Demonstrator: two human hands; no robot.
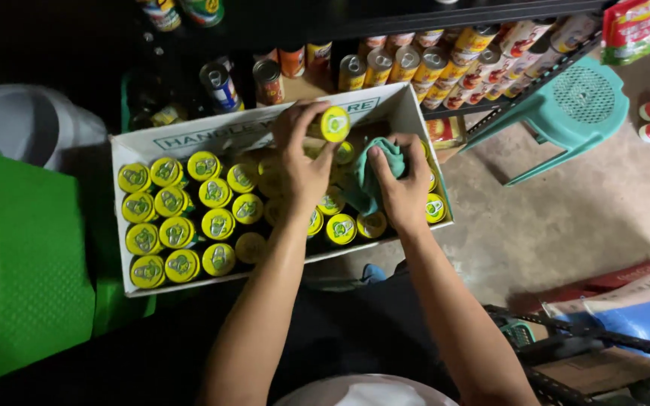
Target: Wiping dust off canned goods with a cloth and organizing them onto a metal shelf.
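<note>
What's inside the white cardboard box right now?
Rows of yellow-topped cans fill the box. The left hand holds one can; the right hand holds a teal cloth, hiding the cans beneath.

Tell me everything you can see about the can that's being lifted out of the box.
The lifted can shows a round yellow top with a pull tab, metal by its shine; its side is mostly hidden. The left hand grips it with fingers around its body, holding it roughly upright above the far side of the white cardboard box, higher than the matching yellow-topped cans packed below. The right hand beside it holds a teal cloth; whether the cloth touches the can cannot be told.
</note>
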